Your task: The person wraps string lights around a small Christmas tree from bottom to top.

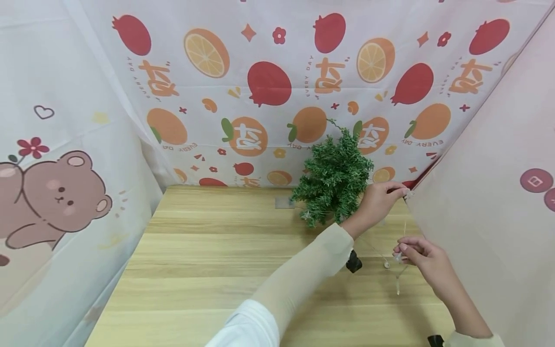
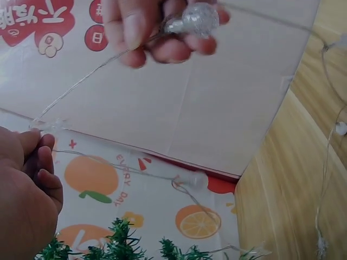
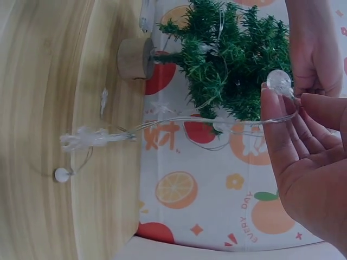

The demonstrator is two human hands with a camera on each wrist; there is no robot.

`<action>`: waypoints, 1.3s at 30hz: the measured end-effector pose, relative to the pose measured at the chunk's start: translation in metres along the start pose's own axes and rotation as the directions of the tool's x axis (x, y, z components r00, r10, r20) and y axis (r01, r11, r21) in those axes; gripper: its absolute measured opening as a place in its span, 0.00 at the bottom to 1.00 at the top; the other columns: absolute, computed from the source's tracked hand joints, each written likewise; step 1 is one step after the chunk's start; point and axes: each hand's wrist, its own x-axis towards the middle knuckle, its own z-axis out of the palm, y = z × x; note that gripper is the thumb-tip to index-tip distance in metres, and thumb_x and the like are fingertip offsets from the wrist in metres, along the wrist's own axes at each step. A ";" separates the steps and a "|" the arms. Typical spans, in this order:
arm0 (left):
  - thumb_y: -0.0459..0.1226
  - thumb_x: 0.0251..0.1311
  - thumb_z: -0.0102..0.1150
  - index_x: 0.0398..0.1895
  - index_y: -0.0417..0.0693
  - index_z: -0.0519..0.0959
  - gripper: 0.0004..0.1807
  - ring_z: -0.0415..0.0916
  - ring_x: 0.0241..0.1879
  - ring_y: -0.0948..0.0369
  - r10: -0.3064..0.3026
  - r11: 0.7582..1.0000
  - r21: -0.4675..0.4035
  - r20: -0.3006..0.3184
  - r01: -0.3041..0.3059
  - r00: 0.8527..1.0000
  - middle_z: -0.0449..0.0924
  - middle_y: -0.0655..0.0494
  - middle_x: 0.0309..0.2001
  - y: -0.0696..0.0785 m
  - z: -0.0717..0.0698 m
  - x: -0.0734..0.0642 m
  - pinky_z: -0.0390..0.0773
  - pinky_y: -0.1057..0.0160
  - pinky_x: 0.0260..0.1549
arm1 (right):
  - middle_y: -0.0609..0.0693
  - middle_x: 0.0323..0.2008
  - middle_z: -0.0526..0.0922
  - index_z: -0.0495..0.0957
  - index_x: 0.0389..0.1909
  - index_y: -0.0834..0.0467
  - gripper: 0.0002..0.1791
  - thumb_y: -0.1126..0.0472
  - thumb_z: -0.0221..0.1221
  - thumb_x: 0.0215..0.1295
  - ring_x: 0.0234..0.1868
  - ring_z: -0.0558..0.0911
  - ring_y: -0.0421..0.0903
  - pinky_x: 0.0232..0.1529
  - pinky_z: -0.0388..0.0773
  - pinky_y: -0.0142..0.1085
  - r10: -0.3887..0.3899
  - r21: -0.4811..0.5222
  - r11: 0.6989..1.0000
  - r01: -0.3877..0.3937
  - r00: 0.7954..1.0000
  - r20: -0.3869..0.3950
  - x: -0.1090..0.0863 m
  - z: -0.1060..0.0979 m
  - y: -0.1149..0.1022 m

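Observation:
My left hand (image 1: 383, 195) is stretched past the right side of a small artificial Christmas tree (image 1: 336, 173), pinching the thin string light wire beside a clear ornament. Nearer the front, my right hand (image 1: 422, 258) pinches the same wire by a round, clear, crackled bulb (image 2: 201, 20). A length of wire (image 2: 81, 81) runs between the two hands (image 2: 27, 181). More of the string light (image 3: 179, 120) hangs below the right hand, with clear ornaments (image 3: 84, 139) along it. Some wire lies among the tree's branches. The tree has a round wooden base (image 3: 134, 58), seen in the right wrist view.
The wooden table (image 1: 208, 270) ends at a fruit-printed cloth (image 1: 269, 130) behind and a pale panel (image 1: 485, 202) on the right. A small grey translucent patch (image 1: 284, 202) lies left of the tree. A black object (image 1: 353, 261) shows beside the left sleeve.

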 end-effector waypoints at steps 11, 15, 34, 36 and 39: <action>0.46 0.74 0.55 0.49 0.55 0.87 0.13 0.69 0.21 0.70 0.020 1.000 -0.016 -0.073 -0.021 0.997 0.85 0.68 0.37 0.006 -0.008 0.023 0.71 0.74 0.24 | 0.57 0.34 0.86 0.77 0.51 0.72 0.20 0.56 0.50 0.80 0.33 0.87 0.44 0.37 0.85 0.38 -0.004 0.082 0.997 0.007 1.000 -0.030 -0.011 0.020 -0.002; 0.45 0.74 0.56 0.46 0.56 0.87 0.11 0.66 0.17 0.66 -0.006 0.999 -0.034 -0.096 0.003 0.995 0.82 0.66 0.28 0.008 -0.009 0.031 0.69 0.72 0.20 | 0.57 0.33 0.85 0.78 0.51 0.69 0.20 0.55 0.49 0.80 0.32 0.87 0.46 0.37 0.85 0.38 -0.019 0.042 0.999 0.021 0.998 -0.055 -0.019 0.029 -0.012; 0.44 0.75 0.54 0.51 0.57 0.86 0.13 0.61 0.14 0.65 -0.011 1.000 -0.029 -0.169 0.006 0.986 0.81 0.62 0.27 0.036 -0.025 0.070 0.64 0.70 0.15 | 0.48 0.33 0.88 0.82 0.49 0.66 0.15 0.59 0.53 0.78 0.35 0.87 0.40 0.40 0.84 0.31 -0.036 -0.024 0.999 0.033 0.990 -0.137 -0.043 0.040 -0.055; 0.44 0.75 0.53 0.51 0.56 0.86 0.13 0.62 0.15 0.64 -0.002 1.000 -0.008 -0.165 0.001 0.986 0.81 0.61 0.27 0.039 -0.030 0.075 0.65 0.70 0.16 | 0.49 0.33 0.88 0.82 0.49 0.67 0.15 0.59 0.53 0.79 0.34 0.87 0.42 0.38 0.85 0.33 -0.033 -0.004 0.999 0.033 0.990 -0.134 -0.044 0.041 -0.058; 0.43 0.76 0.53 0.50 0.55 0.87 0.13 0.66 0.19 0.66 0.036 0.998 0.063 -0.168 -0.026 0.985 0.83 0.61 0.33 0.042 -0.040 0.087 0.68 0.71 0.20 | 0.51 0.32 0.88 0.81 0.49 0.68 0.16 0.59 0.50 0.80 0.32 0.88 0.45 0.37 0.85 0.36 -0.042 0.016 0.999 0.045 0.991 -0.124 -0.046 0.042 -0.064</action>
